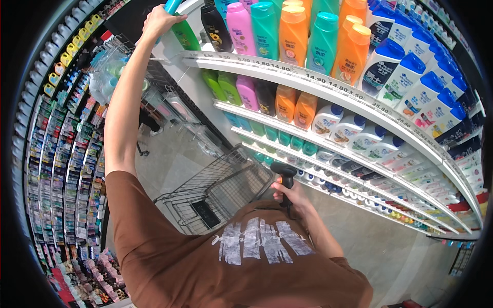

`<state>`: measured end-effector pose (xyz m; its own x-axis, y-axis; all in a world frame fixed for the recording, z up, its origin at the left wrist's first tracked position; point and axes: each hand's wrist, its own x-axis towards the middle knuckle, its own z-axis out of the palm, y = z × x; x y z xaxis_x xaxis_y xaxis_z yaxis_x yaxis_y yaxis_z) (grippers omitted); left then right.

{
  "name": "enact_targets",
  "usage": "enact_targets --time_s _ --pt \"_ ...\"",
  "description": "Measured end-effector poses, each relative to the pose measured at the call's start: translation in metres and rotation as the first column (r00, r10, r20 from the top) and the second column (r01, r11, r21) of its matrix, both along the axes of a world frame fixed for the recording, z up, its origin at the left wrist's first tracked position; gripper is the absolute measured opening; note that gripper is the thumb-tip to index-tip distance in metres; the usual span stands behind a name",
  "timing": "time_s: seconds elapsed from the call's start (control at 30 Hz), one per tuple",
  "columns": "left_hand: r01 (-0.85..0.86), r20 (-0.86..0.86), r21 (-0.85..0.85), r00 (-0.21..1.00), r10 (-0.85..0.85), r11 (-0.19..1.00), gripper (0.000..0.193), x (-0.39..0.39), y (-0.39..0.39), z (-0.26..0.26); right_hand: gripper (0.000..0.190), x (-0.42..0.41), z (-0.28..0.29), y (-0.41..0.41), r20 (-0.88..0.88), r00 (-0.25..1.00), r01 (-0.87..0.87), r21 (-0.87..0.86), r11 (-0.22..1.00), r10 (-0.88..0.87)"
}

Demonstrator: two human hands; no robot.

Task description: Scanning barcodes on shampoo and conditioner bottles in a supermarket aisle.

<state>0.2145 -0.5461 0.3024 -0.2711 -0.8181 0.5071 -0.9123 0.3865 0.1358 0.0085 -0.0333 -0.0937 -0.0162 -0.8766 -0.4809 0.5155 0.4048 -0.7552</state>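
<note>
My left hand (160,21) is raised at the upper left, at the end of the top shelf, closed around a blue bottle (172,6) that is cut by the picture's edge. Its fingertips lie by the cap of a green shampoo bottle (186,35) standing on the shelf. A black bottle (216,29) and a pink bottle (241,29) stand just right of that. Low in front of my body, my right hand (291,191) grips a black handheld barcode scanner (284,170) by its handle. The scanner's head points up and left, towards the lower shelves.
A wire shopping cart (215,192) stands before me, beside the white shelf unit (331,85). Orange, teal and white bottles crowd its curved-looking shelves. Packed shelves (61,173) line the left side. Hanging packages (179,107) and part of another person's leg (149,121) are beyond the cart.
</note>
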Motion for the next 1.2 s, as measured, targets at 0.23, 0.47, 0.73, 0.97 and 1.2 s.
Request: enact_targets --time_s 0.23,0.47,0.73,0.97,1.2 --pt "0.018 -0.249 -0.264 0.965 -0.086 0.964 0.069 -0.046 0.082 0.013 0.034 -0.001 -0.004 0.000 -0.037 0.999 0.010 0.017 1.000 -0.009" --pt "0.139 -0.229 -0.149 0.958 -0.171 0.979 0.076 -0.087 0.099 0.002 0.038 -0.001 -0.021 -0.004 -0.022 1.000 0.008 0.024 1.000 -0.007" --pt "0.166 -0.153 -0.285 0.965 -0.215 0.944 0.074 -0.078 0.085 -0.016 0.039 0.002 -0.012 0.002 -0.066 0.998 0.021 0.025 0.999 -0.019" --pt "0.167 -0.240 -0.198 0.947 -0.213 0.966 0.064 -0.074 0.102 -0.009 0.037 0.002 -0.022 0.002 -0.062 0.998 0.018 0.023 1.000 -0.017" --pt "0.099 -0.244 -0.223 0.957 -0.154 0.970 0.059 -0.058 0.079 -0.014 0.036 0.008 -0.022 0.003 -0.065 0.998 0.002 0.009 1.000 -0.002"
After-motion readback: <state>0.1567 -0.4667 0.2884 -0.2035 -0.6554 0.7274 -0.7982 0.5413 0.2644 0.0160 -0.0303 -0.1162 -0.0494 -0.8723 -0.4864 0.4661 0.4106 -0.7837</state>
